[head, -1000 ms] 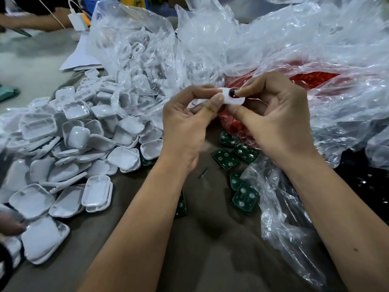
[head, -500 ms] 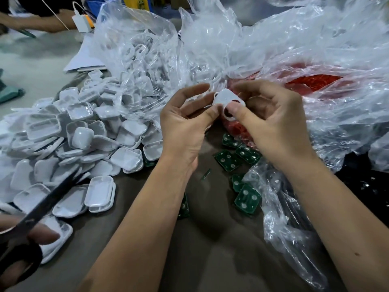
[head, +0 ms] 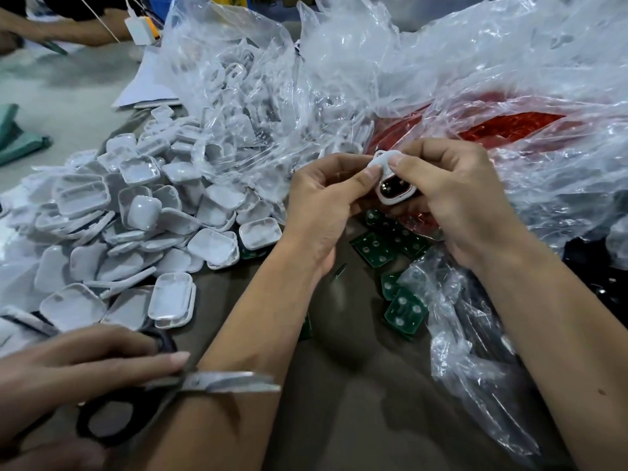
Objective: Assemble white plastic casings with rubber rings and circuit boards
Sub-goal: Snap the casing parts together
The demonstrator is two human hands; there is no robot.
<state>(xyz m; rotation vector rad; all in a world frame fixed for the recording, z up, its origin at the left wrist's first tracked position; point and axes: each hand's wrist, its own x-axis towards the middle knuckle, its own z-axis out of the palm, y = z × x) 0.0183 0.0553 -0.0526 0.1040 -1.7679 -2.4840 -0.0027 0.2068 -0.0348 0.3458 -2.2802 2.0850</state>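
Both my hands hold one small white plastic casing (head: 394, 185) above the table, its opening edged by a red rubber ring and dark inside. My left hand (head: 326, 205) pinches its left side with thumb and fingers. My right hand (head: 455, 198) grips its right side and top, thumb pressed on the upper white tab. Below them lie several green circuit boards (head: 377, 248) on the brown table. A heap of white casing halves (head: 142, 215) covers the left side. Red rubber rings (head: 509, 125) show through a clear bag behind my hands.
Another person's hand (head: 78, 372) at the lower left holds black-handled scissors (head: 217, 382), blades pointing right across my left forearm. Crumpled clear plastic bags (head: 475, 62) fill the back and right. A further person's arm (head: 68, 28) and a white charger (head: 139, 27) sit at the far left.
The casing has turned so its ringed opening faces me, and my hands dropped slightly. The other person's hand with scissors has come in from the lower left toward my left forearm.
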